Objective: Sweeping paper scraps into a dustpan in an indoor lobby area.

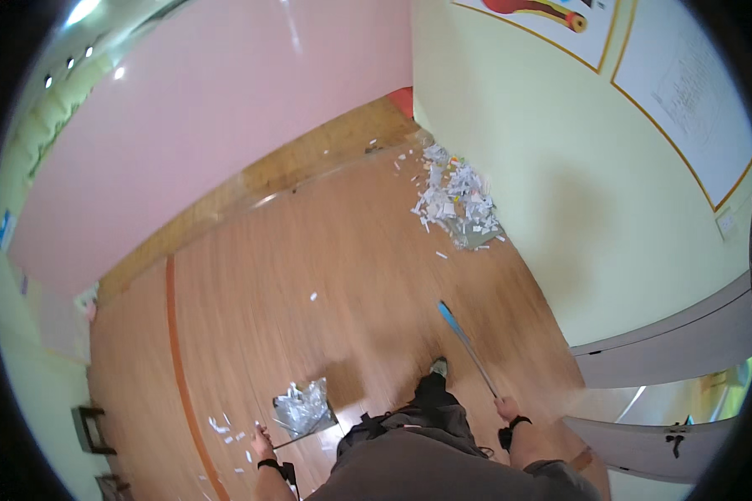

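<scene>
My right hand is closed around the grey stick of a broom, whose blue end points forward over the floor. On the left, my left hand is closed on a thin handle that runs to a dark dustpan. Crumpled clear plastic fills the dustpan and covers most of it. Several white paper scraps lie on the floor beside my left hand. Ahead, where the two walls meet, a heap of white paper scraps rests against the green wall.
A pink wall with a wooden base strip runs along the far side. The pale green wall bounds the right. A dark small stool stands at the left edge. An orange line crosses the wooden floor.
</scene>
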Tool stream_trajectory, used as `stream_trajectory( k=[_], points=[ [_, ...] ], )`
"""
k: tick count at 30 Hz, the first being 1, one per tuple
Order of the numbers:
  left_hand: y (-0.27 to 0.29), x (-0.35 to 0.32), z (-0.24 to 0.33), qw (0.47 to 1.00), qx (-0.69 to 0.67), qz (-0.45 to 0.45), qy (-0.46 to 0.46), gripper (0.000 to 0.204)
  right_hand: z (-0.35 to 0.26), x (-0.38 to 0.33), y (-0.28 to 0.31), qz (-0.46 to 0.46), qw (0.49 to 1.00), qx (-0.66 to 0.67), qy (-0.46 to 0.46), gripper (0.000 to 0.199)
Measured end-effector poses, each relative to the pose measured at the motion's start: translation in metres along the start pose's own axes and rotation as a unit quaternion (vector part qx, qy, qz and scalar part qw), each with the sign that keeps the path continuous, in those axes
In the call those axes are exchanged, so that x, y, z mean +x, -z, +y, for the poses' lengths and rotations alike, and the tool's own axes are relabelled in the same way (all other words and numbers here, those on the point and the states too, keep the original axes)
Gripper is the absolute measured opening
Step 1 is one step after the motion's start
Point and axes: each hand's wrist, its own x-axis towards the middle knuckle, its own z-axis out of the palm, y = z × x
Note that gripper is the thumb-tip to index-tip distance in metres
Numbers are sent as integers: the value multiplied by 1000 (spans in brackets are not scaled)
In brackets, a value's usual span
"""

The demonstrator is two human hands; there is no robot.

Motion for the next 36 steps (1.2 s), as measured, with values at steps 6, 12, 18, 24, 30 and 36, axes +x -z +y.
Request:
stream_trajectory(
  k=[6,12,18,24,30,36],
  points=[
    [-119,-41,103,995,56,13,-77,27,-15,26,117,-92,985,23,-147,36],
    [-219,-51,215,991,30,-62,-117,28,-39,74,142,-67,989,-7,-135,37],
    [-359,-50,283,984,74,-88,-138,33,-95,134,184,-32,997,32,-69,36],
    [-557,-21,329,939,244,-188,-154,37,-197,171,262,27,998,51,-36,36],
    [-781,-64,413,752,415,-331,-392,40,-256,230,310,119,993,22,12,32],
    [-882,-146,526,627,486,-408,-452,37,-320,245,370,43,990,116,-68,29]
  ],
)
